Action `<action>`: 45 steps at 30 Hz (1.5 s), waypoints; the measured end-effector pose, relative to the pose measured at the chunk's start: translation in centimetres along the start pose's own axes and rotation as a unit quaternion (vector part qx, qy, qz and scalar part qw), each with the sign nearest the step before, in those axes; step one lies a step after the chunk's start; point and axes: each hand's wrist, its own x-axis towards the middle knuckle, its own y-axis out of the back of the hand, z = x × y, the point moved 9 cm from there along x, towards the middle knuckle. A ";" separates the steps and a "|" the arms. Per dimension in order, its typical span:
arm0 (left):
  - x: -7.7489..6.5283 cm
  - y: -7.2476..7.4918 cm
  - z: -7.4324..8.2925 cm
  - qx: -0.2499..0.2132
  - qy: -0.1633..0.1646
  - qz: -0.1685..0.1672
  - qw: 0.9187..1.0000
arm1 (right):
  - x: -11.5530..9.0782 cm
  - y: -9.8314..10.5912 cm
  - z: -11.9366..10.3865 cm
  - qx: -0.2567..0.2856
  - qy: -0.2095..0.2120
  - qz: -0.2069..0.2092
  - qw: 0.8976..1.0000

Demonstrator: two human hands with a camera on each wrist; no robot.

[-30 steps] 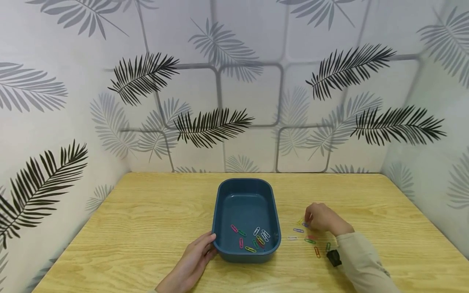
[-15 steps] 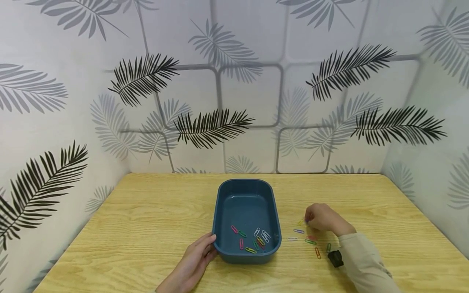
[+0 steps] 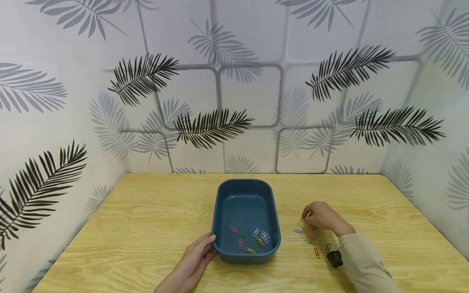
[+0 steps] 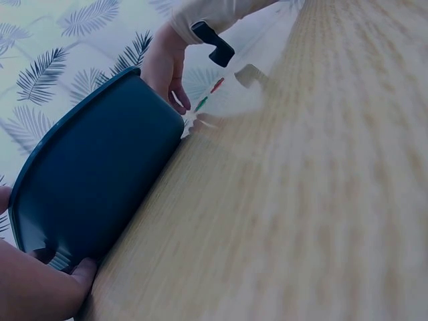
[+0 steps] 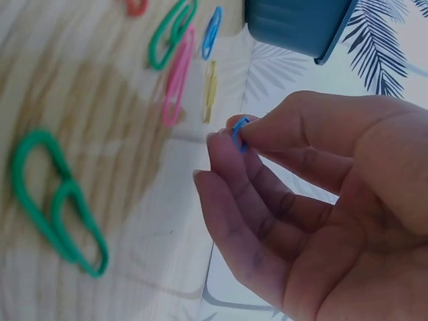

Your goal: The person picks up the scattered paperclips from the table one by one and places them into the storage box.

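Note:
My right hand pinches a small blue paper clip between thumb and fingertips, just above the table. Beside it a yellow paper clip lies on the wood, with a light purple-blue paper clip and a white paper clip nearer me. My left hand holds the near left corner of the dark blue tray, a digit at the rim and others low on the outer wall. Several coloured paper clips, such as a pink paper clip, lie inside the tray's near half.
Below the right hand lie a green paper clip, a pink paper clip and a red paper clip. A black wrist-worn device hangs by the right sleeve. A leaf-patterned wall covering borders the wooden table.
My right hand has lifted slightly and shifted a little left, with the blue paper clip now picked up from beside the yellow one. The left hand and tray stay in place.

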 end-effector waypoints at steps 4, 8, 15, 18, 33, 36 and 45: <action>-0.1 0.0 -0.1 -0.001 0.005 -0.002 1.000 | 0.0 0.0 -0.6 0.020 0.008 0.000 1.000; -0.2 0.0 -0.2 -0.001 0.008 -0.001 1.000 | -0.1 0.2 -1.4 0.033 0.017 0.011 0.999; -0.2 0.2 -0.2 -0.001 0.008 0.003 1.000 | 0.0 0.2 -2.7 0.066 0.003 0.017 0.998; -0.3 0.2 -0.2 -0.001 0.008 0.004 1.000 | 0.0 0.3 -3.5 0.071 0.004 0.027 0.997; -0.4 0.1 -0.1 -0.007 0.004 0.005 1.000 | -0.8 1.0 -8.7 0.112 0.062 0.069 0.989; -0.4 0.0 -0.1 -0.005 0.004 0.003 1.000 | -0.9 0.4 -9.6 0.141 0.076 0.046 0.986; -0.2 0.0 0.1 0.005 0.001 -0.004 1.000 | -1.0 -0.8 -11.0 0.204 0.103 0.003 0.973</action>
